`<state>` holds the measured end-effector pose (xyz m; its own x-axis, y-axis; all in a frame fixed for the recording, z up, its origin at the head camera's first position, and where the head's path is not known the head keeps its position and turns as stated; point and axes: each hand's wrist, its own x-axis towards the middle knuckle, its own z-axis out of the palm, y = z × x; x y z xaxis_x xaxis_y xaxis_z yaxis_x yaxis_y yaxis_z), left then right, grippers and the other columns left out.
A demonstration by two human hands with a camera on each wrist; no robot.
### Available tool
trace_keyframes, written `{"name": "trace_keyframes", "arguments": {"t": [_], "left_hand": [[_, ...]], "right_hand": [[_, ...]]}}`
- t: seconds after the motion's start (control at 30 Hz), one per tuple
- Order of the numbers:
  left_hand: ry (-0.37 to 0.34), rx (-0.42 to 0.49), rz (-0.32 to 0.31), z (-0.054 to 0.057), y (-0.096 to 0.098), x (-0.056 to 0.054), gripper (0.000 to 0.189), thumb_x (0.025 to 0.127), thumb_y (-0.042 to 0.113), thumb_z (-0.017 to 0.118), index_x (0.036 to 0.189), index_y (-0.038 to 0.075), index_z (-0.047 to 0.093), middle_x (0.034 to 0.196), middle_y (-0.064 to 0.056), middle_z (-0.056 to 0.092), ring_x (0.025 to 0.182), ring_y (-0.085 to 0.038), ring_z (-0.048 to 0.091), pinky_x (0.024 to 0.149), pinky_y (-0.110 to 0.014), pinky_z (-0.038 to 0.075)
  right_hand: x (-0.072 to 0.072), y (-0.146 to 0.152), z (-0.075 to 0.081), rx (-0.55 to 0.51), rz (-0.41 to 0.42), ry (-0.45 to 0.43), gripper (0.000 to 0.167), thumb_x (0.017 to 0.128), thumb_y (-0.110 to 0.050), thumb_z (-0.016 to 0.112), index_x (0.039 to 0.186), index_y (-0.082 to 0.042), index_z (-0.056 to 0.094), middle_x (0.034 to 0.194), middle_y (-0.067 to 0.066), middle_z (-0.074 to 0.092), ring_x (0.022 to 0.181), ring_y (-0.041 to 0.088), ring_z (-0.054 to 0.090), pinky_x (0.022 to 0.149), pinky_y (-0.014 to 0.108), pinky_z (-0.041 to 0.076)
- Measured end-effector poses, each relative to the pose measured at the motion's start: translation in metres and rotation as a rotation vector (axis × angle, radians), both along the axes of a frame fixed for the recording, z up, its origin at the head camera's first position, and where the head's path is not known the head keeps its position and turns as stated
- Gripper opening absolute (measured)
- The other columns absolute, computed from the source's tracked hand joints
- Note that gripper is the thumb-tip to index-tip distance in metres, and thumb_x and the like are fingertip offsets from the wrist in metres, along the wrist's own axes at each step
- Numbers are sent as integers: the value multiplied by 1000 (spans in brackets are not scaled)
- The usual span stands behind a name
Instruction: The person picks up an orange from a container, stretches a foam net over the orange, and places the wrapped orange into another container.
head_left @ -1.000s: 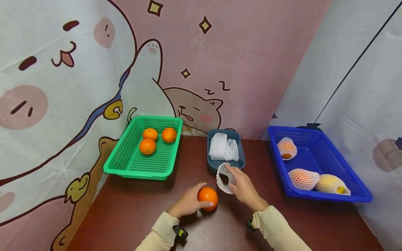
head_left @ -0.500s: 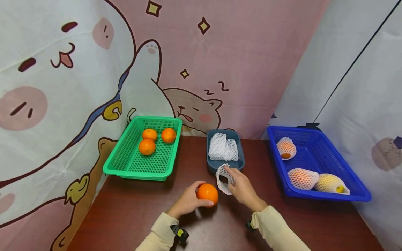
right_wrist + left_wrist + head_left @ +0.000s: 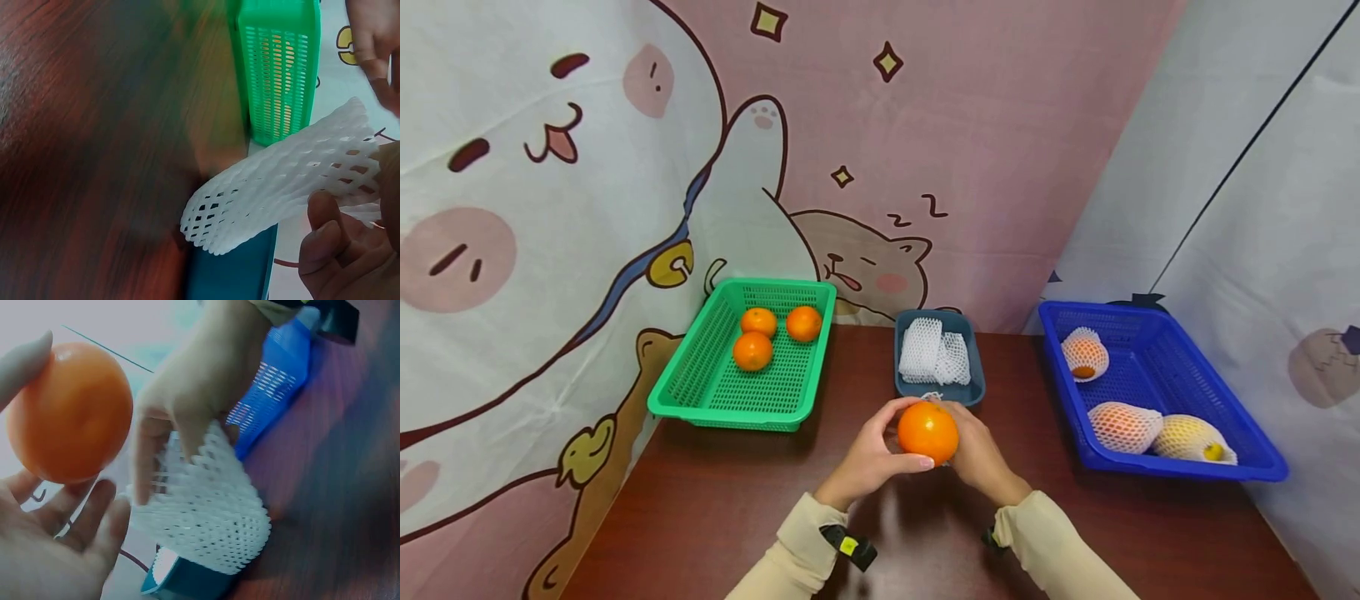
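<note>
An orange (image 3: 928, 432) is gripped by my left hand (image 3: 874, 458), thumb and fingers around its side; in the left wrist view the orange (image 3: 72, 412) shows whole. My right hand (image 3: 979, 454) pinches a white foam mesh sleeve (image 3: 206, 506), which hangs from the fingers. In the head view the orange hides most of that sleeve; the right wrist view shows the sleeve (image 3: 281, 181) drooping, with finger and thumb at its rim. Orange and sleeve are held close together above the table, in front of a dark teal tray (image 3: 976, 392) with more folded foam sleeves (image 3: 921, 350).
At the left stands a green basket (image 3: 730, 408) with several oranges (image 3: 752, 351). On the right, a blue basket (image 3: 1172, 468) holds three fruits in foam sleeves, one of them a yellow fruit (image 3: 1187, 439). Behind the brown table (image 3: 700, 517) hangs a cartoon-printed cloth (image 3: 1000, 150).
My left hand has lifted the orange and carried it right and away from me, up to the sleeve. The right hand has barely moved and keeps its hold on the sleeve.
</note>
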<state>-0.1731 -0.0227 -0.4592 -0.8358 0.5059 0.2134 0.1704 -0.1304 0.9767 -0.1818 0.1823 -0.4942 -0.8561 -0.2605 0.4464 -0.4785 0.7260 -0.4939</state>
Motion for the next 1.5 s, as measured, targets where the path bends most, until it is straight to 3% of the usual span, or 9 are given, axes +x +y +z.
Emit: {"name": "trace_keyframes", "arguments": {"t": [0.17, 0.3, 0.5, 0.63, 0.8, 1.17, 1.23, 1.4, 1.5], "left_hand": [[41, -84, 93, -7, 7, -2, 76, 77, 11, 80, 143, 3, 41, 126, -12, 53, 97, -23, 58, 85, -37, 52], [81, -179, 228, -27, 8, -9, 76, 74, 22, 84, 138, 7, 47, 121, -8, 54, 99, -21, 54, 85, -36, 50], [123, -275, 386, -34, 8, -10, 72, 68, 35, 87, 129, 14, 55, 137, -10, 42, 122, -31, 41, 96, -53, 38], [47, -164, 324, -39, 9, -12, 74, 72, 23, 86, 132, 11, 47, 147, -16, 32, 123, -34, 45, 100, -48, 41], [-21, -66, 254, -45, 9, -13, 80, 73, 7, 84, 137, 7, 35, 134, -14, 47, 112, -30, 54, 92, -40, 48], [116, -293, 396, -50, 12, -13, 106, 67, 23, 90, 148, 9, 24, 138, -18, 47, 117, -32, 52, 100, -48, 42], [84, -251, 365, -50, 11, -13, 105, 69, 20, 88, 150, 5, 23, 140, -20, 45, 116, -33, 53, 99, -47, 43], [-71, -12, 237, -47, 7, -13, 70, 87, 11, 70, 146, 0, 33, 140, -21, 45, 115, -35, 54, 94, -38, 48], [-134, 74, 226, -47, 7, -13, 64, 91, 9, 65, 145, 1, 32, 138, -22, 47, 116, -35, 53, 94, -35, 47]], "right_hand": [[0, -1, 1, -24, 20, 30, 66, 72, 3, 82, 133, -3, 58, 124, 9, 62, 110, 26, 61, 96, 46, 46], [-2, 0, 1, -38, 16, 14, 64, 74, 7, 78, 134, -5, 58, 122, 8, 63, 109, 26, 61, 94, 45, 48], [0, 2, 1, -88, 67, 61, 63, 76, 8, 76, 134, -7, 58, 123, 6, 63, 110, 23, 61, 92, 44, 49], [2, 1, 0, -108, 80, 99, 63, 76, 10, 73, 135, -8, 58, 123, 6, 63, 108, 23, 62, 90, 44, 50], [6, -2, 2, -117, 79, 125, 61, 78, 7, 73, 135, -9, 58, 122, 6, 63, 99, 20, 62, 84, 38, 53], [13, -15, 7, -162, 88, 159, 62, 81, 2, 74, 138, -9, 54, 118, 3, 65, 80, 12, 58, 70, 26, 54], [12, -15, 4, -185, 66, 177, 60, 81, 2, 75, 137, -10, 56, 115, 2, 66, 79, 12, 58, 69, 25, 53], [10, -13, -2, -276, 6, 194, 48, 81, 3, 74, 126, -11, 64, 112, 3, 68, 78, 13, 58, 65, 23, 51], [10, -13, -3, -331, -12, 178, 38, 84, 2, 72, 119, -11, 67, 111, 4, 68, 77, 13, 58, 63, 19, 50]]}}
